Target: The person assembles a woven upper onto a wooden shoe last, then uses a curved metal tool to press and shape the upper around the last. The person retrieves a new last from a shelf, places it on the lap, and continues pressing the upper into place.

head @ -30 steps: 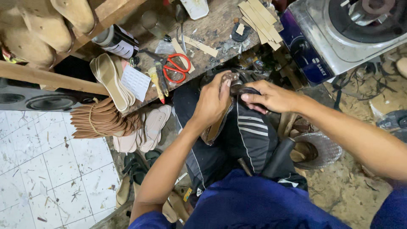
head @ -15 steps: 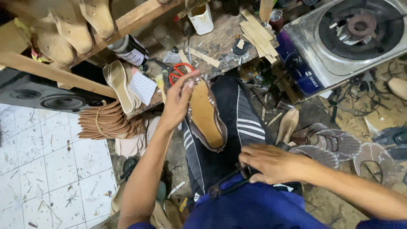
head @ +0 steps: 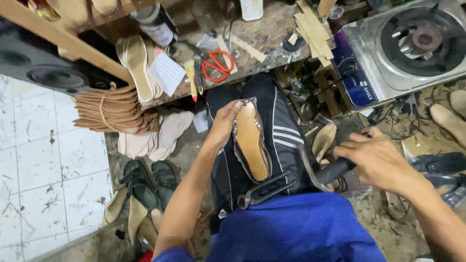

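A shoe upper stretched on a last, tan sole side up [head: 250,140], lies along my thigh on the black striped trousers. My left hand [head: 223,121] grips it by the far end and holds it steady. My right hand [head: 378,157] is out to the right of my lap, its fingers closed round a dark tool handle [head: 335,171]; the tool's head is hidden. Black pincers [head: 262,191] lie loose on my lap just below the shoe, touched by neither hand.
Red-handled scissors [head: 217,65], a small brush and wood strips [head: 310,24] lie on the workbench ahead. A gas stove [head: 412,43] stands at the right. A tied bundle of insoles [head: 114,109], pale soles and dark sandals [head: 150,177] crowd the floor at the left.
My right hand has left my lap, moved out to the right and closed on the dark handle. My left hand keeps hold of the shoe, now lower on my thigh.
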`<state>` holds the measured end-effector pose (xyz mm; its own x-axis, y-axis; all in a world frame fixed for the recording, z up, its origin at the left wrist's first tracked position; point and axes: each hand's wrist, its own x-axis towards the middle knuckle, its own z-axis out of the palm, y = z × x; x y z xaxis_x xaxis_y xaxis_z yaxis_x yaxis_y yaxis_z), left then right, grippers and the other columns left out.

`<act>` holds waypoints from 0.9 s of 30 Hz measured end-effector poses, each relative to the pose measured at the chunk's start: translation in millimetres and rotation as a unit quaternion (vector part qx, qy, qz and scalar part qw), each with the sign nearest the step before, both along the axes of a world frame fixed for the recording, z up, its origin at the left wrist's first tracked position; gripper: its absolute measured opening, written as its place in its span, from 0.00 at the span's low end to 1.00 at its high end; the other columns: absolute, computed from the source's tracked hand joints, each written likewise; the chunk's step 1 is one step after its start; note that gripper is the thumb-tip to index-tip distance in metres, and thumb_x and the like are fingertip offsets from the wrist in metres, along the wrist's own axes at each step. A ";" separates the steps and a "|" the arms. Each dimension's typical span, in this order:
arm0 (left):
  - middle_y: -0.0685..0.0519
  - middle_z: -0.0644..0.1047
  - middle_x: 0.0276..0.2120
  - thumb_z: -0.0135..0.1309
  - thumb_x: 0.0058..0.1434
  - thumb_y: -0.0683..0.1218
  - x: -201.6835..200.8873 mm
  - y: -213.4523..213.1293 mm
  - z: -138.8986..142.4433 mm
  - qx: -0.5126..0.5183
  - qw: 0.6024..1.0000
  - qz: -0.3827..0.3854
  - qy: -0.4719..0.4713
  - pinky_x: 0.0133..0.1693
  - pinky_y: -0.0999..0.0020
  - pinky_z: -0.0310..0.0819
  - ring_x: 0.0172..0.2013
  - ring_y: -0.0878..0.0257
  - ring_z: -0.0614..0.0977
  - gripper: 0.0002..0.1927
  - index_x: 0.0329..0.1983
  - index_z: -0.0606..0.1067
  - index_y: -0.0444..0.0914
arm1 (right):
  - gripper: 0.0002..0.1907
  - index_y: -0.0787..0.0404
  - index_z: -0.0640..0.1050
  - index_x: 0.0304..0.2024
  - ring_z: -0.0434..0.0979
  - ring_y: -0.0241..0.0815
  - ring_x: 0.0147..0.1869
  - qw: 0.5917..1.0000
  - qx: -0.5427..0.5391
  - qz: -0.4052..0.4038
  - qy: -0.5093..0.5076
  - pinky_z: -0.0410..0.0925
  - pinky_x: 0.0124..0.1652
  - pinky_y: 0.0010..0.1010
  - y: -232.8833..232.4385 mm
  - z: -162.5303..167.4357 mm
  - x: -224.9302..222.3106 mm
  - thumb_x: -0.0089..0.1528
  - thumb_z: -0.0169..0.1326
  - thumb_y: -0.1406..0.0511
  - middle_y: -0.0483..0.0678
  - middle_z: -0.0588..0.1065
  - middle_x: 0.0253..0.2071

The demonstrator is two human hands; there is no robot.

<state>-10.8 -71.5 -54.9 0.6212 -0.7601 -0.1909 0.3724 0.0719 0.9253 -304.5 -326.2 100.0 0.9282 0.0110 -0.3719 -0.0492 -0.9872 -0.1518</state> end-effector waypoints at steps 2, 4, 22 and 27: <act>0.53 0.79 0.50 0.49 0.73 0.47 -7.1 2.1 3.6 -0.083 0.990 -0.023 0.114 0.54 0.68 0.75 0.50 0.65 0.79 0.20 0.63 0.71 0.33 | 0.23 0.51 0.80 0.47 0.77 0.43 0.51 0.992 -0.080 -0.097 -0.026 0.64 0.53 0.41 6.1 6.6 13.1 0.48 0.66 0.66 0.43 0.80 0.38; 0.55 0.78 0.50 0.59 0.63 0.42 -15.0 3.8 7.2 -0.070 0.997 -0.025 0.012 0.54 0.69 0.75 0.50 0.67 0.79 0.25 0.63 0.69 0.34 | 0.20 0.57 0.78 0.49 0.78 0.47 0.44 0.968 0.066 -0.180 -0.161 0.68 0.44 0.40 30.1 0.6 35.3 0.54 0.66 0.64 0.50 0.78 0.40; 0.55 0.78 0.51 0.61 0.59 0.34 -5.9 -5.8 -11.7 -0.101 0.994 0.032 0.017 0.55 0.71 0.73 0.51 0.69 0.78 0.27 0.63 0.70 0.32 | 0.22 0.66 0.73 0.51 0.76 0.53 0.25 0.953 0.213 -0.198 -0.081 0.67 0.29 0.36 97.9 -49.9 157.5 0.63 0.61 0.58 0.56 0.71 0.22; 0.53 0.79 0.48 0.63 0.60 0.34 -9.3 -3.9 -13.0 -0.029 0.999 0.035 -0.010 0.54 0.70 0.75 0.49 0.67 0.80 0.25 0.60 0.71 0.31 | 0.15 0.71 0.72 0.50 0.74 0.50 0.27 0.835 0.420 -0.205 -0.291 0.68 0.30 0.36 89.4 -44.6 136.7 0.68 0.56 0.64 0.58 0.74 0.29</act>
<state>-20.2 -75.4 -67.9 0.6763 -0.7243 -0.1341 0.3459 0.1516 0.9259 -167.8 -236.8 55.4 0.9389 -0.3215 0.1227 -0.0326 -0.4381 -0.8983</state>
